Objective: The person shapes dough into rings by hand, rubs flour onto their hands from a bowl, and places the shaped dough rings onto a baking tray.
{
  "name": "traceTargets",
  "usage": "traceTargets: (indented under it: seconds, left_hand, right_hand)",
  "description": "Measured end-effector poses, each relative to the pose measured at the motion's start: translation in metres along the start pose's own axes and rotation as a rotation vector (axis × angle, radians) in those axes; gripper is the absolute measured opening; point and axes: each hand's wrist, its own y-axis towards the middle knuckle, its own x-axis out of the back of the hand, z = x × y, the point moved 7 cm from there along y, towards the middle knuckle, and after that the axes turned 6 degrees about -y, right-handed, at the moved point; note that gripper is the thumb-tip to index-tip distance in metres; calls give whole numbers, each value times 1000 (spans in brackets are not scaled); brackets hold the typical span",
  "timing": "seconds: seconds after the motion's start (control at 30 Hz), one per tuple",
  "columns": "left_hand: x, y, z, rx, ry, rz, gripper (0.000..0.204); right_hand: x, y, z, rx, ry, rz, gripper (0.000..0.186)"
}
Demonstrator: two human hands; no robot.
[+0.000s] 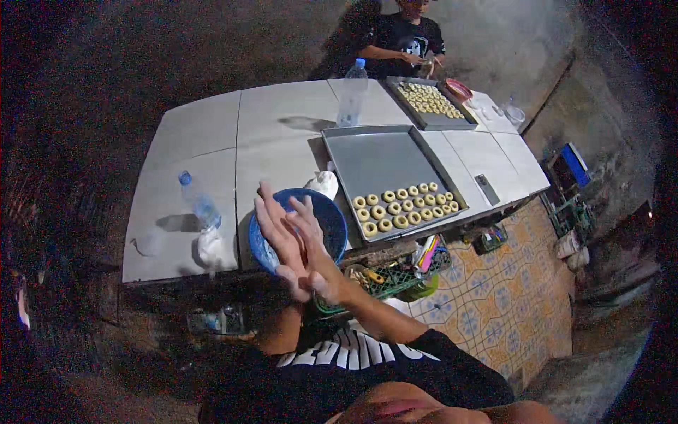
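My left hand [281, 237] and my right hand [316, 265] are raised over a blue bowl [332, 226], palms against each other and fingers stretched out, dusted with pale powder; anything between the palms is hidden. A white bag [322, 185] sits behind the bowl. To their right lies a metal tray [374, 162] with several rows of pale dough rings [401, 220] along its near end. A plastic bottle [201, 205] and a white bundle [210, 247] are to the left.
Across the tiled table [191, 134], a person [406, 39] works by a second filled tray [429, 99], a tall bottle [351, 95] and a red bowl [459, 88]. A dark phone-like object [486, 189] lies right. Below are a green crate [378, 286] and patterned floor [494, 297].
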Motion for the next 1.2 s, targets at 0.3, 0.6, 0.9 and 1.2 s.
traceTargets:
  seconds: [0.3,0.6,0.9,1.2]
  left_hand:
    - [-26,-1,-6,117,230,216,108]
    - [26,8,27,108,-6,49,101]
    - [-24,26,-12,102,-237,-29,106]
    - [2,-25,26,341,-53,146,107]
  right_hand:
    - [48,52,9,99,-26,-257,84]
    - [4,23,14,37,188,-89,109]
    - [12,25,-17,17,-158,-41,104]
    - [47,37,-2,20,-155,-198,103]
